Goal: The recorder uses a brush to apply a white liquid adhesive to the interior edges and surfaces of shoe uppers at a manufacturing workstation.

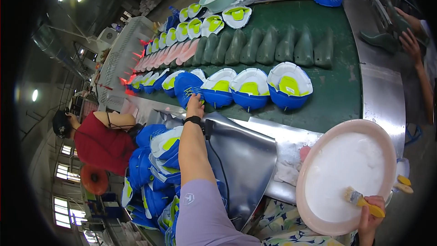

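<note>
Desk: What does the left hand hold?

Operator: On my remote feed, the left hand (195,105) extends to the near side of a green belt (334,98), thumb and fingers clamped on the near end of a blue shoe upper (188,84). I see it in the near row, beside white-lined uppers (249,89); whether it bears on the belt, I cannot tell.

Desk: And the right hand?

Operator: I have the right hand (373,216) at the lower right, fingers wrapped around the yellow handle of a brush (364,202). Its bristles point into a pink basin (390,159) of white material (339,173); contact there, I cannot confirm.

Desk: What surrounds them?

Operator: Dark green shoe lasts (236,48) line the belt's middle. A heap of uppers (152,177) lies left of the outstretched arm, near a co-worker in red (104,143). At upper right, I see another person's hands (411,48) at a green last (398,20).
</note>
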Demonstrator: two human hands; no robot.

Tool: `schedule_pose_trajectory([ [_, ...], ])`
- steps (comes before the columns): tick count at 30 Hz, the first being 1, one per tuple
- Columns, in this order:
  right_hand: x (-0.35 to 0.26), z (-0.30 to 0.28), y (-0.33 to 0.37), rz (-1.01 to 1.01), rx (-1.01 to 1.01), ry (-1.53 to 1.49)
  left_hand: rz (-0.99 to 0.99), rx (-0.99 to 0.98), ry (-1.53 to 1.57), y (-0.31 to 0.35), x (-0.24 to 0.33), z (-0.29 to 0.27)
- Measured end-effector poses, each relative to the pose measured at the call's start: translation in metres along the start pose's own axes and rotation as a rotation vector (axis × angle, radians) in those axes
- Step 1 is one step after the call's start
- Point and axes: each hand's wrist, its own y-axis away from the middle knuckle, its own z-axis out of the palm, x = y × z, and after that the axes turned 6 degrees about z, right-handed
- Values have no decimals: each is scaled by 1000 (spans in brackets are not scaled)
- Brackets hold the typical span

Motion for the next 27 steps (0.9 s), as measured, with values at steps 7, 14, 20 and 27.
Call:
schedule_pose_trajectory([
  [7, -2, -5, -7, -79, 17, 51, 478, 117, 133, 0, 8, -11],
  [14, 2, -7, -11, -116, 1, 21, 955, -139, -347, 118, 105, -27],
  [20, 5, -9, -11, -179, 22, -57, 870, -629, -592, 321, 57, -61],
  [27, -11, -31, -9, -145, 20, -42, 1173, -1131, -1321, 396, 6, -55],
])
